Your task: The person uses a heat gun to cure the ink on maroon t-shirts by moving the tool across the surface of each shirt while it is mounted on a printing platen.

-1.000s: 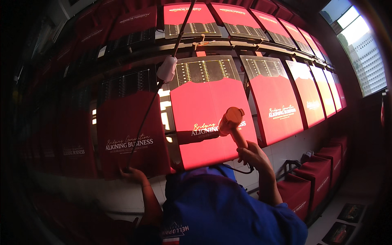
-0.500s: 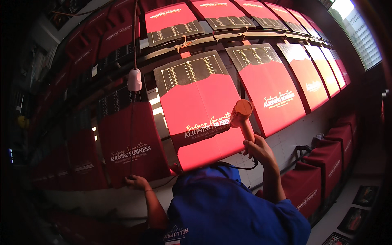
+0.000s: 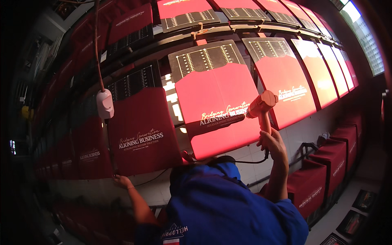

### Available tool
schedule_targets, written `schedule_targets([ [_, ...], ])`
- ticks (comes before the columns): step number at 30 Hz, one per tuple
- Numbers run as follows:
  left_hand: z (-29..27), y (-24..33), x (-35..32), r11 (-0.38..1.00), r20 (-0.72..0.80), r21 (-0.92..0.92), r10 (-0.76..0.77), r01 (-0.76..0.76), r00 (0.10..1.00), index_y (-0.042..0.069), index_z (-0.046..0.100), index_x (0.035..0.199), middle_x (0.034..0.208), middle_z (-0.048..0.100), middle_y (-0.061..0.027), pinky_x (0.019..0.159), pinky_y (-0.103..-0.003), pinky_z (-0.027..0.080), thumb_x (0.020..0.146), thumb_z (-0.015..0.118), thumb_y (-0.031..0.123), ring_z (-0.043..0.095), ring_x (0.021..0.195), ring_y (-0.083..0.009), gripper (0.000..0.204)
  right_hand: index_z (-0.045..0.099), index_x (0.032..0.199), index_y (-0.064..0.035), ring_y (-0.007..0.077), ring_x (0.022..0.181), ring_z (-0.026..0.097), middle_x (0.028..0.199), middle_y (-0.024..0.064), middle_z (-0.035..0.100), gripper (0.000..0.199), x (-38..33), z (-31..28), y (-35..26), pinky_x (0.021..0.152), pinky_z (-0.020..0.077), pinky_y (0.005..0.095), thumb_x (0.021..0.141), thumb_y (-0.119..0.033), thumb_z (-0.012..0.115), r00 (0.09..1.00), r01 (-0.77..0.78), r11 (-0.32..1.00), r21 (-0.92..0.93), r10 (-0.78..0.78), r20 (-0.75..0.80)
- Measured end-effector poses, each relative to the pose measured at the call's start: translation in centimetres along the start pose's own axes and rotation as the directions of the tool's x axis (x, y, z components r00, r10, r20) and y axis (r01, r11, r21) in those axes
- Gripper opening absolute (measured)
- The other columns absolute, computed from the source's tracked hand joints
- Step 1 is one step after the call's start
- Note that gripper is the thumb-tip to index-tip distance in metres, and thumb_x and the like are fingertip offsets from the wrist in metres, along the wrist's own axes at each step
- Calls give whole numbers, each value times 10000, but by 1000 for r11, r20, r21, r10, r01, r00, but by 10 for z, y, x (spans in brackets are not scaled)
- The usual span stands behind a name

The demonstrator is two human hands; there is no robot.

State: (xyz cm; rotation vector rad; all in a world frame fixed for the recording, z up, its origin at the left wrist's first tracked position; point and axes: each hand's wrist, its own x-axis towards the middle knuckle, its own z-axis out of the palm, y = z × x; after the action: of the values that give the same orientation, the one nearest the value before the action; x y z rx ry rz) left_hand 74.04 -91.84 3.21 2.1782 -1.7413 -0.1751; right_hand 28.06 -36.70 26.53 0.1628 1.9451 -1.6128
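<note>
Head view: the right hand is closed around the handle of an orange heat gun, fingers wrapped in front. The tool's barrel slants over the right part of a sunlit red fabric piece, its nozzle aimed left at the printed lettering, and a long dark shadow stretches across the cloth from it. Whether nozzle and fabric touch cannot be told. A black cord runs from the base of the handle leftward to the blue shirt.

The left hand reaches out, fingers partly extended, at the bottom edge of the neighbouring shaded red fabric. A hanging cable with a white connector drops toward its fingertips; whether they grip cable or cloth cannot be made out.

Both fabrics lie on slanted black boards with ruled markings along their bare upper ends. More red pieces line both sides of a dark rail, red-draped boxes stand at lower right, and a window shows at upper right.
</note>
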Motion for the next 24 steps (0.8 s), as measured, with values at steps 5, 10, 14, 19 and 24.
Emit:
schedule_targets([
  [5, -18, 0, 87, 986, -154, -160, 27, -52, 988, 29, 460, 1372, 1395, 427, -222, 1075, -500, 375, 1035, 317, 302, 412, 1300, -394, 457, 548, 1080, 19, 126, 597, 602, 733, 39, 575, 351, -24, 111, -4, 499, 464, 244, 858, -222, 673, 996, 6, 998, 69, -12, 87],
  [10, -23, -32, 204, 998, -211, -54, -30, 19, 977, 5, 418, 1385, 1362, 432, -252, 994, -519, 452, 1021, 358, 284, 466, 1251, -408, 462, 576, 1062, 10, 100, 624, 586, 742, 25, 588, 320, -34, 261, 5, 552, 471, 250, 877, -242, 645, 931, -117, 987, 114, 69, 358],
  [14, -18, -18, 245, 950, -35, -64, -308, 305, 951, 127, 351, 1454, 1419, 355, -250, 1005, -569, 429, 1028, 311, 340, 415, 1288, -457, 479, 570, 977, -8, 92, 627, 574, 726, 23, 590, 252, -54, 353, 5, 557, 450, 245, 892, -242, 612, 959, -64, 998, -10, 65, 275],
  [19, 1, -37, 291, 822, 136, -46, -559, 568, 818, 160, 283, 1488, 1420, 334, -288, 989, -581, 433, 1010, 310, 440, 391, 1292, -485, 555, 561, 981, -4, 124, 624, 616, 731, 31, 576, 274, -67, 401, -1, 523, 461, 253, 881, -250, 624, 984, 62, 993, -98, -45, 170],
  [24, -26, -2, 271, 876, 106, 32, -482, 481, 870, 94, 315, 1458, 1354, 379, -312, 973, -582, 442, 1001, 327, 444, 411, 1270, -480, 575, 569, 943, -7, 130, 617, 613, 720, 36, 574, 267, -76, 417, -2, 525, 453, 252, 871, -258, 625, 996, 19, 990, -140, -6, 91],
])
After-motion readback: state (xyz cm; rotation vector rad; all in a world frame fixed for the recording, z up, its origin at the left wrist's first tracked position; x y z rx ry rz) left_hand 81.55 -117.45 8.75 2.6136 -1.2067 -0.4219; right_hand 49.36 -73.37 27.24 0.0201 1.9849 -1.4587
